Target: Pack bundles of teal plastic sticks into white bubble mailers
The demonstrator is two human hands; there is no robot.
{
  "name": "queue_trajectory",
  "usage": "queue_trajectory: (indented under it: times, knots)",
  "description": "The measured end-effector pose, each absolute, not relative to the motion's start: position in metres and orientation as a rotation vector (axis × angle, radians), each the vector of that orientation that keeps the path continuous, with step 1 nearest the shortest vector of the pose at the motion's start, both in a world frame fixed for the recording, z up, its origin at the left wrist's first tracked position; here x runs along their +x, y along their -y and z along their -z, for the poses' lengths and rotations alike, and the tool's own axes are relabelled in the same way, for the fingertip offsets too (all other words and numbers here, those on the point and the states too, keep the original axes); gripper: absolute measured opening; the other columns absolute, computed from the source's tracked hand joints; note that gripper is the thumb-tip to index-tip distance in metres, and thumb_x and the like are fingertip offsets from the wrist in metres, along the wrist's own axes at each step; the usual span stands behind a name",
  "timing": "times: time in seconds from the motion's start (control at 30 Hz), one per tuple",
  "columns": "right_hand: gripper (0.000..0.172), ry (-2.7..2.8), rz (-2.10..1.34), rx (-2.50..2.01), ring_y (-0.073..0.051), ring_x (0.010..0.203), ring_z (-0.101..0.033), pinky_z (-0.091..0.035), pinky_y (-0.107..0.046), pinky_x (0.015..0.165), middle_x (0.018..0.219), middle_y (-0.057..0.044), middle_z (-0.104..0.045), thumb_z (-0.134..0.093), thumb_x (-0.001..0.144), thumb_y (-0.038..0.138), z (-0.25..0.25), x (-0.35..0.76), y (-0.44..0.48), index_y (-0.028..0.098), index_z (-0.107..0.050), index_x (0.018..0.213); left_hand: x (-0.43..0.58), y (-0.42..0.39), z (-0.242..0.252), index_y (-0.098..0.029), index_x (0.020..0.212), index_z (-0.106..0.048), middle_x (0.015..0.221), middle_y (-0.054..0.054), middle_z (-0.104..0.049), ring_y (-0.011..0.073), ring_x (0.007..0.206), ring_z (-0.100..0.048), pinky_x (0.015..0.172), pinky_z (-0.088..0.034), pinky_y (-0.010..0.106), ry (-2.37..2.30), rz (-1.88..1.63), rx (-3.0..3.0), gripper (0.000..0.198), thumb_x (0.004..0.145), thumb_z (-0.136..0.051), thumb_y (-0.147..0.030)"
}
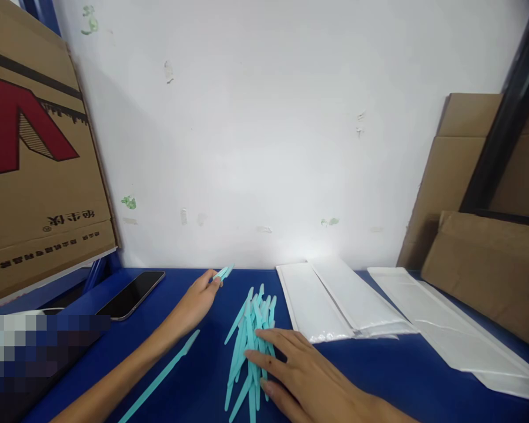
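A pile of several thin turquoise plastic sticks (252,329) lies on the blue table (379,364). My right hand (291,367) lies flat on the lower part of the pile, fingers stretched out. Farther back and to the left, my left hand (198,302) pinches one turquoise stick (223,272) by its end; the stick's tip points up and to the right. One more turquoise stick (163,373) lies alone beside my left forearm.
A black phone (131,294) lies at the left. Flat white pouches (335,302) and more white pouches (449,329) lie at the right. Cardboard boxes stand at the left (35,153) and right (489,264). A white wall closes the back.
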State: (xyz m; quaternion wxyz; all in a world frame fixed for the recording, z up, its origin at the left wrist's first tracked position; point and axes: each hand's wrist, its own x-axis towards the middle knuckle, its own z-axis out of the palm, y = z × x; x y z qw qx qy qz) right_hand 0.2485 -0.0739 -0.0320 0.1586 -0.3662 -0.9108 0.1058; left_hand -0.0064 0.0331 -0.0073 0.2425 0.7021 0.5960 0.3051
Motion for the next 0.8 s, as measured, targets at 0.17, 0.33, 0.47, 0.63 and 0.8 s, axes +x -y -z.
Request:
queue_trajectory:
  times: [0.17,0.33,0.47,0.63,0.8]
  knots:
    - [0.042,2.540,-0.224,-1.031,-0.026,0.132,-0.046,-0.042,-0.048,0.109,0.144,-0.006,-0.050,-0.041,0.102,0.034,0.031,0.246,0.075,0.034,-0.046,0.144,-0.011,-0.028,0.001,-0.021,0.087,-0.057,0.076,0.001,-0.059,0.0216,0.070,-0.057,0.063,-0.039,0.030,-1.697,-0.690,2.047,0.040,0.091,-0.037,-0.055]
    - [0.033,2.492,-0.122,-1.027,-0.023,0.106,-0.057,-0.045,-0.047,0.099,0.109,-0.007,-0.062,-0.047,0.099,0.024,0.028,0.241,0.077,0.026,-0.058,0.130,-0.004,-0.025,0.006,-0.022,0.081,-0.058,0.070,0.001,-0.057,0.0214,0.068,-0.058,0.064,-0.039,0.031,-1.708,-0.573,2.160,0.050,0.097,-0.020,-0.052]
    - [0.031,2.491,-0.114,-0.996,-0.022,0.104,-0.057,-0.042,-0.048,0.103,0.106,-0.006,-0.063,-0.049,0.098,0.023,0.026,0.240,0.078,0.026,-0.059,0.127,-0.006,-0.017,-0.001,-0.023,0.077,-0.055,0.075,0.005,-0.064,0.0258,0.071,-0.062,0.064,-0.040,0.034,-1.810,-0.434,2.198,0.046,0.096,-0.023,-0.051]
    - [0.031,2.473,-0.110,-0.991,-0.020,0.103,-0.059,-0.039,-0.046,0.107,0.106,-0.005,-0.063,-0.048,0.099,0.022,0.026,0.242,0.079,0.027,-0.058,0.128,-0.029,-0.006,-0.023,-0.022,0.069,-0.054,0.076,0.012,-0.068,0.0327,0.070,-0.065,0.058,-0.041,0.037,-1.984,-0.221,2.130,0.035,0.075,-0.059,-0.056]
    - [0.031,2.458,-0.119,-0.980,-0.020,0.103,-0.058,-0.041,-0.045,0.105,0.106,-0.005,-0.062,-0.050,0.098,0.022,0.029,0.242,0.079,0.027,-0.058,0.128,-0.038,0.008,-0.040,-0.023,0.053,-0.053,0.068,0.005,-0.071,0.0290,0.066,-0.065,0.051,-0.039,0.032,-1.754,0.108,1.988,0.019,0.055,-0.071,-0.030]
